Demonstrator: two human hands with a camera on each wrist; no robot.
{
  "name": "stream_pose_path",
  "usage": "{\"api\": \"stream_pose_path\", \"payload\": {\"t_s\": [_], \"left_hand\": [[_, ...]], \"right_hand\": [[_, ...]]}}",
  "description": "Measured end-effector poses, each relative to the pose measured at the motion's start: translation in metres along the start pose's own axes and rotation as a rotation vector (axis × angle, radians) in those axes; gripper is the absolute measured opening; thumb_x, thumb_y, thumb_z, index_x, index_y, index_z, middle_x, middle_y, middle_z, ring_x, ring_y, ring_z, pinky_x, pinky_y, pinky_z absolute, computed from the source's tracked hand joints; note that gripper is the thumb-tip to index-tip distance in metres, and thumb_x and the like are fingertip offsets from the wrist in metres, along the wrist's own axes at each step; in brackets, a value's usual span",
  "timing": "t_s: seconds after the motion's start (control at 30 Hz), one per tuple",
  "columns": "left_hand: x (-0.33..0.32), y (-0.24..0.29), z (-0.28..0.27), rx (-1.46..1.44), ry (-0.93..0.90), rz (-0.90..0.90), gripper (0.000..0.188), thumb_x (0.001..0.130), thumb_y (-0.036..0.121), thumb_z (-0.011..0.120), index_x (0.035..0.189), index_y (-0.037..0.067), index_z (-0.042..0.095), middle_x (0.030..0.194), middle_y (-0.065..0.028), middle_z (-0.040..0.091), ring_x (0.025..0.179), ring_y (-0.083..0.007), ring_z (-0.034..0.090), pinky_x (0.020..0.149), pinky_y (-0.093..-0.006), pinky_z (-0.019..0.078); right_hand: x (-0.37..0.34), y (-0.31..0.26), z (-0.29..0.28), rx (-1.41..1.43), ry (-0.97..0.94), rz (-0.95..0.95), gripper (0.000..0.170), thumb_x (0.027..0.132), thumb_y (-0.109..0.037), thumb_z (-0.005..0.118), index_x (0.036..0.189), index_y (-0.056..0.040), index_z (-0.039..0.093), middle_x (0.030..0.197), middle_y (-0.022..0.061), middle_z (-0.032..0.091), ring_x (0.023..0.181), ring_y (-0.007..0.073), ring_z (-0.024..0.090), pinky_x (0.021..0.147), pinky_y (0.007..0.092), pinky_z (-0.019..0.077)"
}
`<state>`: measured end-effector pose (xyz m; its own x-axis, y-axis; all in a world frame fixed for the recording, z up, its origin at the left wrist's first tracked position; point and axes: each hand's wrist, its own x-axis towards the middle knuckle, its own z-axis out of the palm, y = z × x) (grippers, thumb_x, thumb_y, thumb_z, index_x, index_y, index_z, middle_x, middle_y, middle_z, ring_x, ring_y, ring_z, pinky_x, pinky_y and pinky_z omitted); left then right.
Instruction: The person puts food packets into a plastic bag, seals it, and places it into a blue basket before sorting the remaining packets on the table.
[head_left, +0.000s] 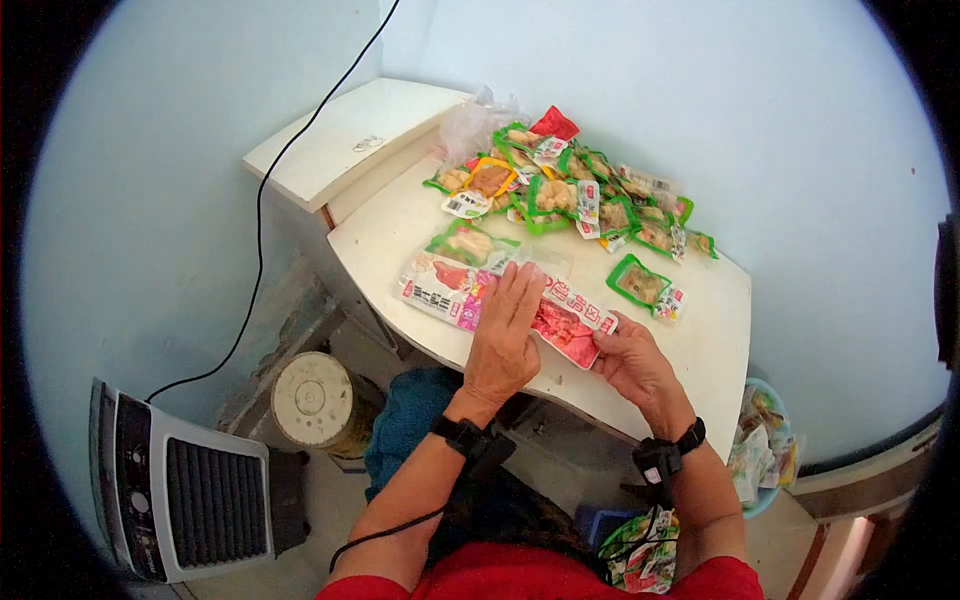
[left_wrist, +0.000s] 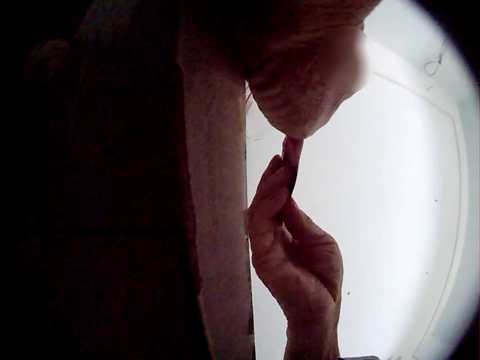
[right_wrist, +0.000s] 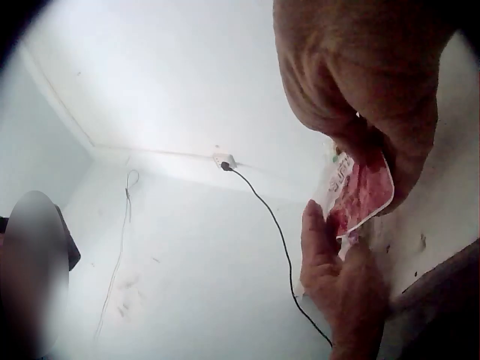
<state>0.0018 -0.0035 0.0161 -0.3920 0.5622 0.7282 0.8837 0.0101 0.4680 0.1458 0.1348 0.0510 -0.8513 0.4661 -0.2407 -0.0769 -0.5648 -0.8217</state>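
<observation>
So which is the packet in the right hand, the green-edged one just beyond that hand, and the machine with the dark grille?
Held packet (head_left: pixel 565 334): head view, its red printed end.
Green-edged packet (head_left: pixel 638 283): head view, its middle.
Machine (head_left: pixel 215 503): head view, its dark grille.

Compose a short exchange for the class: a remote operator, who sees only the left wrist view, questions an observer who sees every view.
Operator: I see the bare right hand pinching something thin and reddish, edge-on. What is it?
Observer: In the head view it is a flat, printed white-and-red packet.
Operator: What lies beyond it on the white, curved-edged table?
Observer: A heap of small plastic packets, many of them green-edged.
</observation>
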Motion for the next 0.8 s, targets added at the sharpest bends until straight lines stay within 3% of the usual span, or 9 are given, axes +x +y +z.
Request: {"api": "stream_pose_path", "payload": {"t_s": [0.17, 0.47, 0.57, 0.8], "left_hand": [[-0.001, -0.002, -0.001, 0.005, -0.002, 0.008, 0.064, 0.077, -0.007, 0.049, 0.141, -0.002, 0.044, 0.147, -0.0215, 0.043, 0.139, -0.0401, 0.037, 0.116, -0.0526, 0.0273], [0.0, -0.001, -0.002, -0.022, 0.008, 0.075, 0.061, 0.078, -0.006, 0.05, 0.139, -0.004, 0.046, 0.145, -0.0235, 0.044, 0.138, -0.0397, 0.039, 0.116, -0.0516, 0.0285], [0.0, 0.0, -0.003, -0.026, -0.009, 0.073, 0.059, 0.078, -0.006, 0.05, 0.137, -0.005, 0.047, 0.144, -0.0238, 0.045, 0.138, -0.0397, 0.04, 0.115, -0.0506, 0.0293], [-0.002, -0.005, 0.002, -0.082, 0.03, 0.084, 0.062, 0.073, -0.008, 0.05, 0.135, -0.003, 0.049, 0.141, -0.0234, 0.048, 0.136, -0.0408, 0.042, 0.115, -0.0517, 0.0305]], "right_hand": [[0.006, 0.002, -0.004, -0.108, 0.139, -0.08, 0.024, 0.095, 0.005, 0.049, 0.12, 0.0066, 0.051, 0.119, 0.0178, 0.062, 0.105, 0.0264, 0.066, 0.089, 0.0394, 0.0587], [0.014, 0.012, 0.009, 0.032, 0.055, -0.07, 0.025, 0.097, 0.001, 0.052, 0.122, 0.0042, 0.055, 0.119, 0.0136, 0.064, 0.109, 0.0222, 0.064, 0.098, 0.0392, 0.0538], [0.024, 0.016, 0.019, 0.102, 0.037, -0.058, 0.026, 0.097, 0.002, 0.05, 0.123, 0.0071, 0.053, 0.121, 0.0161, 0.061, 0.11, 0.0239, 0.062, 0.098, 0.0406, 0.0537], [0.05, 0.025, 0.04, 0.094, -0.02, -0.076, 0.024, 0.096, 0.0, 0.054, 0.12, 0.0046, 0.056, 0.119, 0.0125, 0.063, 0.104, 0.0219, 0.063, 0.089, 0.0356, 0.0553]]}}
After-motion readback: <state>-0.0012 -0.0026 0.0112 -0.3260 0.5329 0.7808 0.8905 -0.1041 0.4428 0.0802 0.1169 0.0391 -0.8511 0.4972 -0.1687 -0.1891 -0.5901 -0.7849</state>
